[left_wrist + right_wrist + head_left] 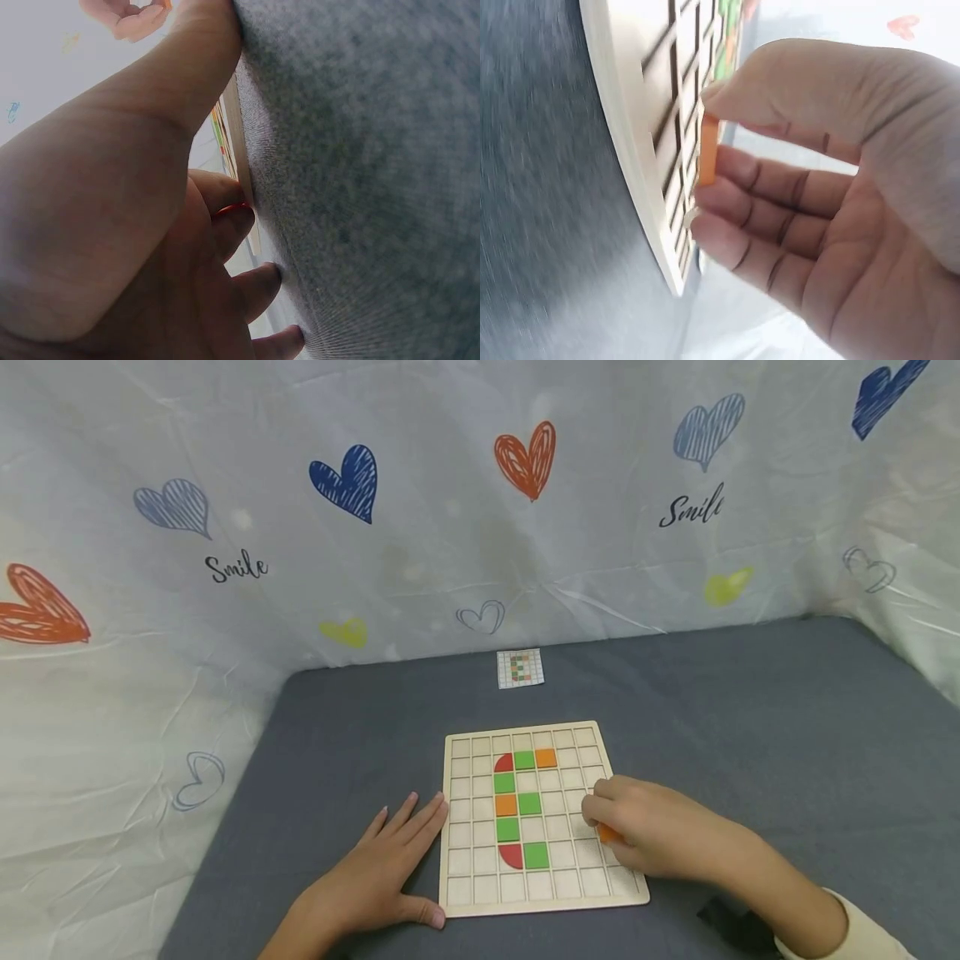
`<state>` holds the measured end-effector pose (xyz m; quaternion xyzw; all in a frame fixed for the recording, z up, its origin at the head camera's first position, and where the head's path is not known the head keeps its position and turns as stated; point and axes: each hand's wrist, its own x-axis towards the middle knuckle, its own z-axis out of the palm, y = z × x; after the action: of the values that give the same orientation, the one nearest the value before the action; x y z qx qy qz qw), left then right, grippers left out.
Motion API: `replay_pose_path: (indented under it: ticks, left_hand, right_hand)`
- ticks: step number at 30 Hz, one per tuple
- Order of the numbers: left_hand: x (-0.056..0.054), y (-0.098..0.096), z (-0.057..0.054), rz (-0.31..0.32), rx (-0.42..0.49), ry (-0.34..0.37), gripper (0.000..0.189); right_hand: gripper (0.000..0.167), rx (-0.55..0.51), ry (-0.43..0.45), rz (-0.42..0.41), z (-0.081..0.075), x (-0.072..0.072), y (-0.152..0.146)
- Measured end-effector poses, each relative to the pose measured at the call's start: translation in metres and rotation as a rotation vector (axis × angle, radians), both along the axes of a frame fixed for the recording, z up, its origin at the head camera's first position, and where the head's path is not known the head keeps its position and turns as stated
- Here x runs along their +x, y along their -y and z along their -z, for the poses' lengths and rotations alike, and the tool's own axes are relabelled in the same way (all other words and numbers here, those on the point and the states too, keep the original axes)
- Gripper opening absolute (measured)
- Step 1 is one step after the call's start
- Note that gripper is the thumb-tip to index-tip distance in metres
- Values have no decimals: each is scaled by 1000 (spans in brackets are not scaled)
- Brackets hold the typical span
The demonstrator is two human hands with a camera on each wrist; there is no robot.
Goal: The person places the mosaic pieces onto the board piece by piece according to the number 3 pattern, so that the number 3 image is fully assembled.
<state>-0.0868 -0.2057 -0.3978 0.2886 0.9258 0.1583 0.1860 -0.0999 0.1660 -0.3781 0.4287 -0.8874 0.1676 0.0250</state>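
Note:
A square wooden grid board (553, 887) lies on the table, with green, orange and red tiles set in some of its cells. Among them are a green square tile (536, 856) in the lower row and an orange square tile (545, 757) in the upper row. My right hand (660, 827) pinches another orange tile (709, 150) between thumb and fingers, over the board's right side. My left hand (382, 864) lies with its fingers spread, and its fingertips and thumb touch the board's left edge.
A small printed pattern card (520, 669) lies behind the board. The table bears a dark grey cloth (360, 735). A white curtain (420, 568) with hearts hangs behind. Beside the right forearm sits a black object (735, 922), its kind unclear.

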Motion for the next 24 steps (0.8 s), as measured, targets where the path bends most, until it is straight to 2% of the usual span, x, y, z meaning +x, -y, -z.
replay_pose_path:
  ticks: [5, 10, 18, 24]
  left_hand:
    - [-1, -1, 0, -1, -1, -3, 122]
    - [-1, 0, 2, -1, -1, -1, 123]
    - [-2, 1, 3, 4, 8, -7, 122]
    - [-2, 1, 5, 7, 5, -14, 123]
  right_hand:
    - [32, -74, -78, -91, 8, 0, 10]
    - [28, -103, -137, -133, 14, 2, 22]
    - [19, -98, -118, -156, 21, 6, 34]
    - [17, -105, -154, -171, 26, 7, 39]
